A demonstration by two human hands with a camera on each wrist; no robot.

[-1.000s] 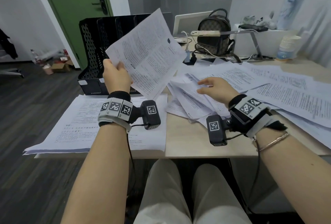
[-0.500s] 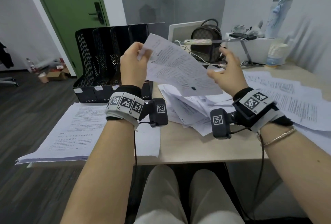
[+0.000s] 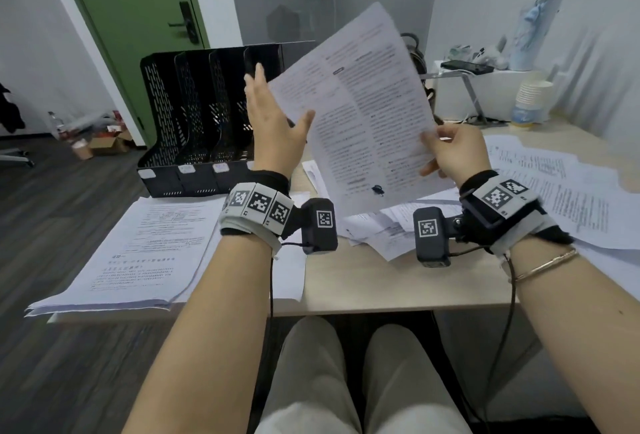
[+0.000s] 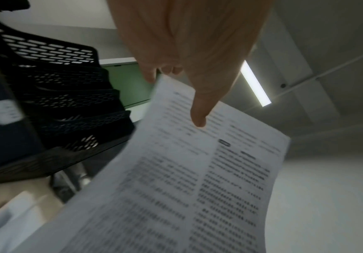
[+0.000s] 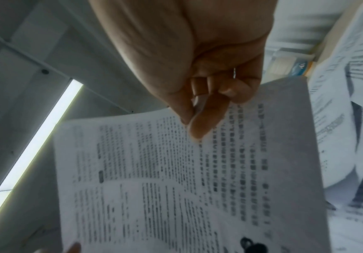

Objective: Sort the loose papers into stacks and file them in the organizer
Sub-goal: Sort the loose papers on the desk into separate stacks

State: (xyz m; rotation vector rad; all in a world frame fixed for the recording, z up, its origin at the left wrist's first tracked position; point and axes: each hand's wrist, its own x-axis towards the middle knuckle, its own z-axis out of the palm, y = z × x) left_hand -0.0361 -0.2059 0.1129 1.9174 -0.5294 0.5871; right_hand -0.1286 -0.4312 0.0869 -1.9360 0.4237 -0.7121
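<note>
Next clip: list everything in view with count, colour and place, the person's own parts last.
held sheet: one, white, printed, raised over the desk
organizer: one, black mesh, far left of desk
sorted stack: one, white, near left
loose papers: many, white, right side
desk: one, light wood
backpack: one, dark, mostly hidden behind sheet
paper cups: one stack, white, far right
door: one, green, back left
left hand: fingers straight at sheet's left edge
right hand: pinches sheet's right edge

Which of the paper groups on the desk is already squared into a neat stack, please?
The stack at the desk's near left corner, in front of the black organizer. Its edges line up, whereas the papers on the right lie fanned out and overlapping.
</note>
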